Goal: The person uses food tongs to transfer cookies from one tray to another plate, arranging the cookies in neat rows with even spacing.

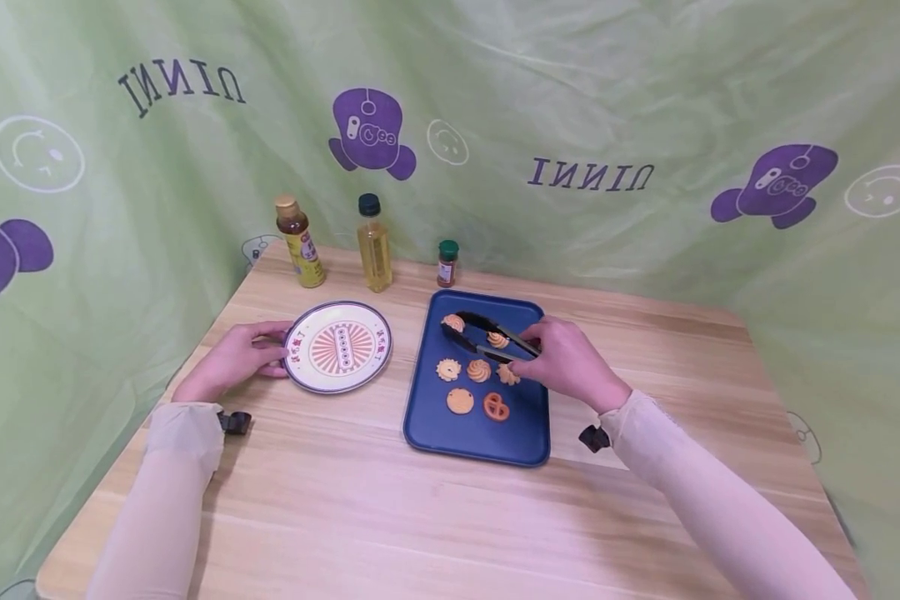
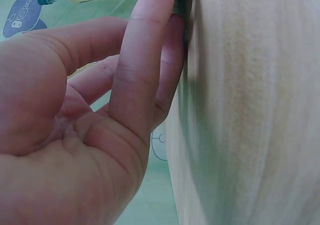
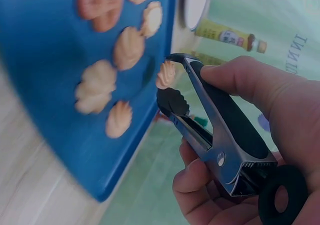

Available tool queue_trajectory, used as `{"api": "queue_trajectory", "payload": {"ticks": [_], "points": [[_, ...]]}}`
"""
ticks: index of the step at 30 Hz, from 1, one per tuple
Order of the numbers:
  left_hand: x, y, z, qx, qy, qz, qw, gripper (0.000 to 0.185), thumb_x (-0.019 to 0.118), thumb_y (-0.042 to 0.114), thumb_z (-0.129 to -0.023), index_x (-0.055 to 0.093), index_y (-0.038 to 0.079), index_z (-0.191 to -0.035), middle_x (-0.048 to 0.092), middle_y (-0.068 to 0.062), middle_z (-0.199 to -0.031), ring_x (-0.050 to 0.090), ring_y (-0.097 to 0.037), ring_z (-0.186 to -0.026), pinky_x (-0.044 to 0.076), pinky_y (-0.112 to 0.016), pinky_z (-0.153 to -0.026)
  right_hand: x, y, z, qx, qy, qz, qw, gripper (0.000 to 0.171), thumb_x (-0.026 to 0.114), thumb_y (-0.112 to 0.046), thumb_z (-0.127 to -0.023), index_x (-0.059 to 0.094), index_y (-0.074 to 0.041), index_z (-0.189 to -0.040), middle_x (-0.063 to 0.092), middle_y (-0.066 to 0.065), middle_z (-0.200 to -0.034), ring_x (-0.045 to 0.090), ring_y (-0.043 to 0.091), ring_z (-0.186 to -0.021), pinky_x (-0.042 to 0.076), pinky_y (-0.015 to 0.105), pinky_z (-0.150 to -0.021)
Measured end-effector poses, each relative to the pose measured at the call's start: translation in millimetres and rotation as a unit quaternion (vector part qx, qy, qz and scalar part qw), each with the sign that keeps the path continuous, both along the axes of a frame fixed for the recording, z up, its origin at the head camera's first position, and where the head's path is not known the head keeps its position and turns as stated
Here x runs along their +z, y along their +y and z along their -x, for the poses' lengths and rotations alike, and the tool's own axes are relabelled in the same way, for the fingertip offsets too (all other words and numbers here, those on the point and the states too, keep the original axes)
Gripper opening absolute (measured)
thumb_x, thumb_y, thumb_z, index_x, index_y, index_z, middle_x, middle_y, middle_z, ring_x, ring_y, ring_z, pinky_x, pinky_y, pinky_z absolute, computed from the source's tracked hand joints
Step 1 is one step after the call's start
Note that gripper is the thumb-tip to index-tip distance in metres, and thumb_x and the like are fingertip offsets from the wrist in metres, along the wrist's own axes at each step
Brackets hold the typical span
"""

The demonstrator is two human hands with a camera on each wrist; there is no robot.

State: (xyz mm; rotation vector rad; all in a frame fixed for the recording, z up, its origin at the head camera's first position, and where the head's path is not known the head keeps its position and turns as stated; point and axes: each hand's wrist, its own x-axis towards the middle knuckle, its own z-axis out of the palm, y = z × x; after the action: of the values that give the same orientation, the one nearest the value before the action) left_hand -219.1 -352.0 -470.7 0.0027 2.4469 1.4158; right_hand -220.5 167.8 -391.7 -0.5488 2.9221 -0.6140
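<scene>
At the left rim of the round white plate (image 1: 337,387), with its red sunburst print and dark edge, my left hand (image 1: 232,354) holds on with bent fingers. In the left wrist view those fingers curl close to the tabletop, and the plate is hidden. My right hand (image 1: 562,354) grips black-and-silver tongs (image 3: 220,105), thumb on one arm and fingers under the other. The tongs reach over the blue tray (image 1: 472,442), their tips apart on either side of a swirled cookie (image 3: 166,75). Several other cookies (image 1: 478,371) and a pretzel (image 1: 497,407) lie on the tray.
Behind the plate stand a brown-and-yellow labelled bottle (image 1: 305,254) and a bottle of yellow oil (image 1: 376,254). A small green-capped spice jar (image 1: 447,265) stands just behind the tray. A green printed curtain (image 1: 570,100) hangs around the wooden table (image 1: 345,517).
</scene>
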Motion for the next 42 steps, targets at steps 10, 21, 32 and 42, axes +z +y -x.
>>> {"api": "queue_trajectory", "payload": {"ticks": [10,21,32,42], "points": [[0.2,-0.1,-0.6,0.002,0.007,-0.003,1.0,0.064,0.063,0.001,-0.112,0.037,-0.009,-0.169,0.048,-0.041,-0.163,0.076,-0.02,-0.115,0.074,-0.031,-0.09,0.9,-63.7,11.5,0.039,-0.014,0.038,0.998,0.049,0.089,-0.034,-0.093,0.082,0.0,-0.127,0.074,0.012,-0.111,0.067,0.024,-0.091,0.066,0.039,-0.079],[-0.5,2.1,0.5,0.013,0.004,-0.002,0.9999,0.065,0.065,0.002,-0.111,0.038,-0.006,-0.17,0.05,-0.038,-0.162,0.076,-0.012,-0.104,0.074,-0.03,-0.089,-9.5,-141.2,17.0,0.079,-0.005,0.041,0.996,0.043,0.089,-0.031,-0.093,0.082,-0.002,-0.124,0.073,0.013,-0.112,0.067,0.026,-0.093,0.064,0.038,-0.08],[-1.2,0.5,-1.0,0.011,0.01,-0.006,0.9999,0.064,0.063,0.001,-0.111,0.038,-0.007,-0.17,0.049,-0.039,-0.163,0.076,-0.024,-0.118,0.074,-0.031,-0.09,-16.4,-183.5,22.4,0.083,0.007,0.026,0.996,0.043,0.088,-0.031,-0.092,0.082,-0.003,-0.123,0.075,0.013,-0.118,0.065,0.025,-0.097,0.06,0.036,-0.082],[-2.5,-1.4,-2.4,0.006,0.013,-0.013,0.9998,0.063,0.061,0.001,-0.112,0.037,-0.008,-0.17,0.048,-0.04,-0.164,0.078,-0.016,-0.106,0.074,-0.03,-0.089,-22.6,-190.0,21.2,0.082,0.016,0.024,0.996,0.043,0.089,-0.029,-0.091,0.082,-0.002,-0.123,0.075,0.014,-0.118,0.067,0.026,-0.099,0.065,0.042,-0.087]]}}
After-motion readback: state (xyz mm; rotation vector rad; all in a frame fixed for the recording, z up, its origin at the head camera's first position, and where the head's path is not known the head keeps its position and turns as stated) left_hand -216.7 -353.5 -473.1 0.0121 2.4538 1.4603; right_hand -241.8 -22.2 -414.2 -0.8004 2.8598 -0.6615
